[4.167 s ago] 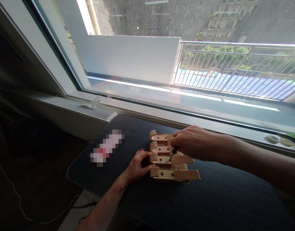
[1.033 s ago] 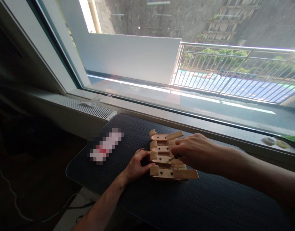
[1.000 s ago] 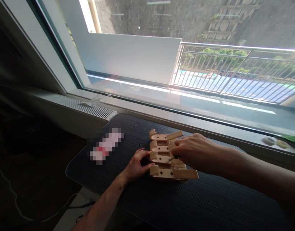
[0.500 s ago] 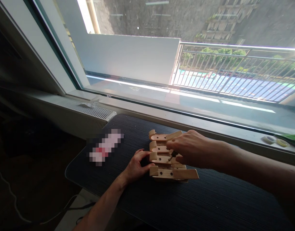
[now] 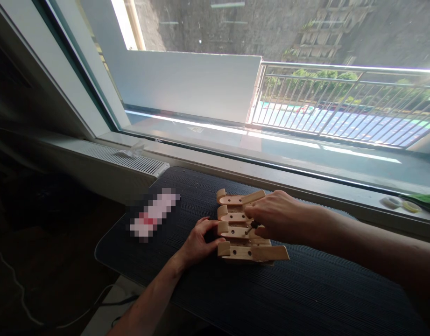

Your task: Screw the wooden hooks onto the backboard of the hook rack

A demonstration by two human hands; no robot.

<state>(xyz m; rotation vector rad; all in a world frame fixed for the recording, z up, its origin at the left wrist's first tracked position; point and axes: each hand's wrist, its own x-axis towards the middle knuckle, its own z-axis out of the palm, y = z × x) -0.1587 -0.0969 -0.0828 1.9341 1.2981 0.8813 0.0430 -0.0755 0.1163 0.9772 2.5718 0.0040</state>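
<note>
A pale wooden rack [image 5: 250, 252] with several hooked pegs lies flat on the dark ribbed tabletop [image 5: 306, 289]. My left hand [image 5: 197, 242] is curled against the rack's left end, thumb on a peg, holding it still. My right hand [image 5: 274, 217] is closed over the middle pegs, gripping a small dark screwdriver [image 5: 250, 228] whose tip points down onto a peg. Dark screw heads show along the pegs.
A blurred white and red packet [image 5: 154, 214] lies on the tabletop to the left. A vent grille [image 5: 127, 160] and a window sill run behind the table. Tape rolls [image 5: 397, 203] sit on the sill at far right. A white cable [image 5: 22, 298] trails on the floor.
My right hand has shifted slightly left over the pegs with the screwdriver. My left hand and the rack have stayed in place.
</note>
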